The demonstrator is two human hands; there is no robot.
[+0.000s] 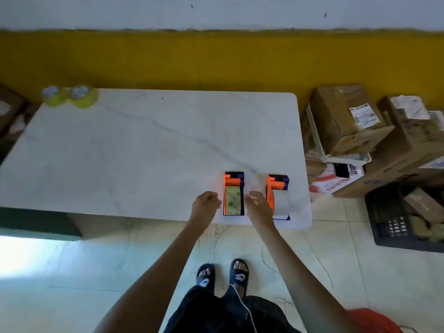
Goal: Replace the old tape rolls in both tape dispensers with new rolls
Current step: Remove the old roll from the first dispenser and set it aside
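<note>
Left dispenser (234,193) holding tape, right dispenser (278,197) at its 3 o'clock, left hand (206,203) loosely curled, right hand (258,205) half-open, both empty.

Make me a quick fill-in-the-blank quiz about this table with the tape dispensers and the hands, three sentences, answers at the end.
1. The number of orange tape dispensers near the table's front edge is ____.
2. The two spare tape rolls at the table's far left corner are ____ in colour.
3. The left hand and right hand flank the ____ of the two dispensers.

Answers: two; yellow-green; left
</note>
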